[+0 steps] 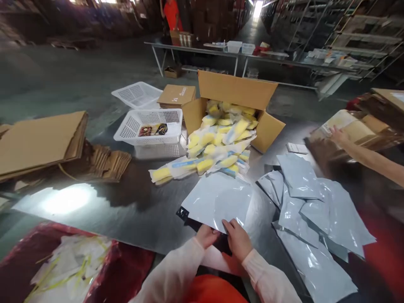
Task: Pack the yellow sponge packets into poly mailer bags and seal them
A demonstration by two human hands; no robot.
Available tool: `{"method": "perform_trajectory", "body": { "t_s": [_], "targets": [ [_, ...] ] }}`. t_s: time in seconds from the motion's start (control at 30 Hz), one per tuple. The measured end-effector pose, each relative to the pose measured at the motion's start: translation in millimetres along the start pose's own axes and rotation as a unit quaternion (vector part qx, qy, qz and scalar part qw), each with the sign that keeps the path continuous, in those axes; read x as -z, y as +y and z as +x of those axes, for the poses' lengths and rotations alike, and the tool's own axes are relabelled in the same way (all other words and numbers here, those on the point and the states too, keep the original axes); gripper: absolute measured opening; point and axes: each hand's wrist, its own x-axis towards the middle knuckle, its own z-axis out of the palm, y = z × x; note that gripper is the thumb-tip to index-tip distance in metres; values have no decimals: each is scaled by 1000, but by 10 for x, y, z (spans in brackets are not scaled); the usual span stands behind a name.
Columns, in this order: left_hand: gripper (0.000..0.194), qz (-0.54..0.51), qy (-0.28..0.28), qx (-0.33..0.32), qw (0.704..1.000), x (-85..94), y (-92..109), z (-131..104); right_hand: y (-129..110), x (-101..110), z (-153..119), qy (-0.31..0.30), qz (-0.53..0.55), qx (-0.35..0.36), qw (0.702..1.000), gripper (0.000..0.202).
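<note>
A pale grey poly mailer bag (217, 198) lies in front of me on the dark metal table (139, 210). My left hand (206, 236) is closed at the bag's near edge, its fingers partly hidden. Beside it my right hand (237, 239) pinches the same edge, thumb on top. Just past the bag, wrapped yellow items in clear plastic (208, 147) spill from an open cardboard box (238, 86). To the right is a loose pile of similar grey mailer bags (315, 210).
White plastic baskets (148, 136) and stacked cartons (176, 94) stand at the back left. Flattened cardboard (41, 143) lies at far left, above a red-lined bin (107, 269) of plastic scraps. Another person's hand (339, 136) touches a carton at right. A person in orange (172, 14) stands far behind.
</note>
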Motion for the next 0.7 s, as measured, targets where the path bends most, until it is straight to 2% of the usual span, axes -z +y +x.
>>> {"method": "perform_trajectory", "body": {
  "t_s": [0.1, 0.17, 0.2, 0.23, 0.3, 0.33, 0.4, 0.47, 0.53, 0.63, 0.7],
  "targets": [
    [37, 26, -41, 76, 996, 331, -173, -533, 27, -18, -123, -70, -1, 33, 997, 56],
    [39, 123, -46, 103, 986, 578, -175, -835, 92, -40, -232, -130, 15, 44, 990, 36],
    [42, 183, -24, 100, 978, 677, -123, -921, 145, -58, -284, -143, 30, 23, 989, 24],
    [46, 239, 11, 85, 967, 745, -40, -951, 209, -85, -331, -132, 49, -21, 990, 23],
    [50, 319, 79, 19, 944, 763, 171, -862, 349, -178, -408, -66, 94, -150, 982, 36],
    [50, 346, 88, -26, 934, 707, 273, -762, 412, -245, -440, -35, 129, -213, 968, 35],
    [43, 380, 58, -125, 915, 490, 404, -522, 495, -411, -501, -22, 253, -284, 925, 34],
    [27, 403, -13, -197, 894, 200, 399, -304, 506, -575, -564, -47, 381, -293, 876, 37],
    [16, 433, -88, -226, 868, -68, 276, -153, 465, -682, -631, -56, 447, -284, 847, 39],
    [11, 458, -162, -238, 841, -305, 30, -56, 387, -692, -722, -31, 453, -273, 848, 42],
    [15, 437, -177, -245, 847, -346, -74, -48, 355, -637, -763, 22, 436, -245, 866, 40]
  ]
}}
